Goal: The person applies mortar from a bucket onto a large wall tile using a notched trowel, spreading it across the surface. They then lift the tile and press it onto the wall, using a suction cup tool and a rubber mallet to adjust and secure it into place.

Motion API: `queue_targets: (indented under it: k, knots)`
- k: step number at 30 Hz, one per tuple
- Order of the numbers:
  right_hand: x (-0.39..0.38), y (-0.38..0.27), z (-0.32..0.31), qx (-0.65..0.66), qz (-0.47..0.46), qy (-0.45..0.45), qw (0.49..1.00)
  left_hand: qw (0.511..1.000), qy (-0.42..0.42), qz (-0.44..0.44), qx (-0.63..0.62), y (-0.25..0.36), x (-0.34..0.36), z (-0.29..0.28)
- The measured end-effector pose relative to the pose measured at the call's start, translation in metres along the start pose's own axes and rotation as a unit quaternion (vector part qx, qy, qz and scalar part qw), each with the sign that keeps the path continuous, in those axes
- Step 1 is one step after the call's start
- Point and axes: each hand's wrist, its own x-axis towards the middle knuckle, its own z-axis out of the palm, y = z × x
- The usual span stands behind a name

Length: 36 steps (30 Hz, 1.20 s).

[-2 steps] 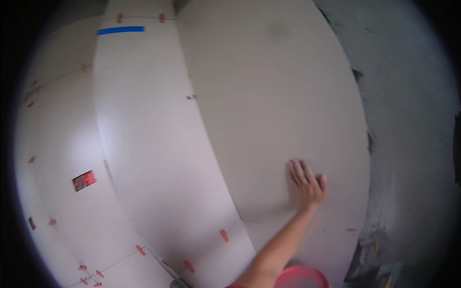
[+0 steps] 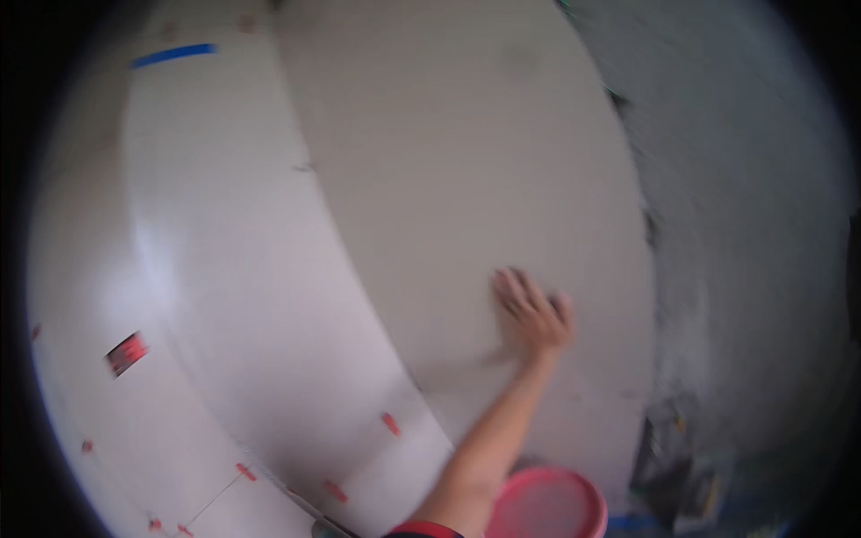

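Head view: one right hand (image 2: 535, 314), fingers spread flat on one large pale tile (image 2: 466, 179); one pink bucket (image 2: 547, 504); several red spacers (image 2: 390, 423); left hand unseen.

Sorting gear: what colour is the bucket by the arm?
Pink-red bucket, seen in the head view.

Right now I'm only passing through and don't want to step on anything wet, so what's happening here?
A person is pressing one hand, fingers spread, flat on a large pale tile lying beside other tiles. Small red spacers sit along the joints, and a blue strip marks a far tile. Rough grey ground lies to the right. A pink bucket stands by the arm. The other hand is out of view.
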Motion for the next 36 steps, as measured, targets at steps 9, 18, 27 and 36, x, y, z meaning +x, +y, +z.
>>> queue_targets:
  k: [9, 18, 27, 36]
  knots:
    - [-0.060, -0.218, -0.037, 0.287, -0.261, -0.040, 0.921, 0.994, -0.111, 0.018, 0.001, -0.024, 0.026, -0.004]
    - [-0.105, -0.441, -0.032, -0.006, -0.458, -0.082, 0.885, 0.859, -0.355, -0.285, -0.234, -0.003, 0.039, -0.106]
    - [-0.095, -0.501, 0.010, 0.008, -0.515, -0.055, 0.855, 0.920, -0.268, -0.173, -0.229, 0.000, -0.019, -0.070]
    - [-0.091, -0.504, 0.013, 0.070, -0.544, -0.028, 0.836, 0.952, -0.176, -0.130, -0.215, 0.002, -0.021, -0.075]
